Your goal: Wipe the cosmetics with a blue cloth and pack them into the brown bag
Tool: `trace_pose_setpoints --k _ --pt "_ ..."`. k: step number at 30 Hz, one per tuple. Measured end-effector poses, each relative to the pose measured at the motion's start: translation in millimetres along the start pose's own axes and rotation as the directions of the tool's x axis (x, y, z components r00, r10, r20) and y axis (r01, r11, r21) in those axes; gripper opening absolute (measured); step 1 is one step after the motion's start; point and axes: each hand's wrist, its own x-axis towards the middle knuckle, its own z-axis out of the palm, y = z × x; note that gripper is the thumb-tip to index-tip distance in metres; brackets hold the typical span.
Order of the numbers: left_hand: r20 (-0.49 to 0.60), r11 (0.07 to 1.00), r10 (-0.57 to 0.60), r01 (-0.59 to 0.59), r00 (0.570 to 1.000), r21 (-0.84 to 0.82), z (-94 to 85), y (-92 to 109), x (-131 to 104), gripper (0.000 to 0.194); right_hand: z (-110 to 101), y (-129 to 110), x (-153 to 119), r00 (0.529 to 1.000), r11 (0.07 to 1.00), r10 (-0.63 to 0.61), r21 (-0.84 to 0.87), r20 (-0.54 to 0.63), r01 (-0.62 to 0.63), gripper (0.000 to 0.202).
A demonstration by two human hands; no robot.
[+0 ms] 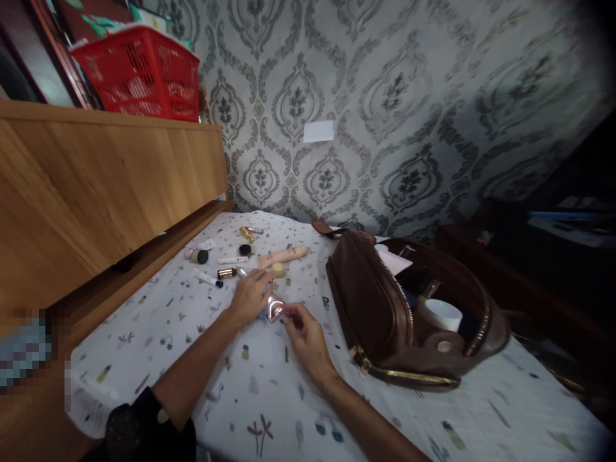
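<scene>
My left hand rests low over the sheet, its fingers curled over a bluish part of a small cosmetic item. A shiny rose-gold piece shows between my two hands; its exact kind is unclear. At its right edge, the thumb and fingers of my right hand are pinched together. Just beyond my left hand lie a small yellowish pot, a peach tube and a dark bottle with a gold band. A white tube with a black cap is farther left.
An open brown bag with gold zippers stands on the right, holding a white round jar. A wooden cabinet borders the left side, with a red basket on top. Several more cosmetics lie on the patterned sheet.
</scene>
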Motion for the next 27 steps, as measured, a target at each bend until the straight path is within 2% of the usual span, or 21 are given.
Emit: trace_pose_setpoints --k 4,7,9,16,21,27 --pt "0.003 0.969 -0.199 0.197 0.980 0.146 -12.5 -20.3 3.6 0.030 -1.2 -2.8 -0.6 1.000 1.000 0.010 -0.010 0.002 -0.010 0.019" --pt "0.061 0.891 -0.368 0.333 0.928 0.309 -18.2 -36.3 3.6 0.035 -1.9 -2.4 -0.9 1.000 0.999 0.023 -0.030 0.010 -0.022 0.019" --pt "0.107 0.858 -0.420 0.355 0.901 0.372 -18.1 -43.7 2.3 0.035 -1.9 -1.4 -0.9 1.000 0.999 0.020 -0.042 0.011 -0.020 0.019" --pt "0.178 0.865 -0.409 0.318 0.895 0.388 -19.7 -47.5 -0.6 0.034 -1.8 -0.1 0.0 0.999 0.997 -0.032 -0.066 -0.026 0.030 0.018" --pt "0.152 0.847 -0.445 0.361 0.882 0.389 -27.4 -45.7 2.4 0.032 -3.3 -4.8 -1.1 0.999 0.997 -0.025 -0.073 -0.021 0.023 0.018" --pt "0.111 0.836 -0.463 0.391 0.880 0.385 -27.5 -45.2 3.7 0.031 -2.9 -3.6 -1.2 1.000 0.998 -0.021 -0.060 -0.014 0.020 0.020"
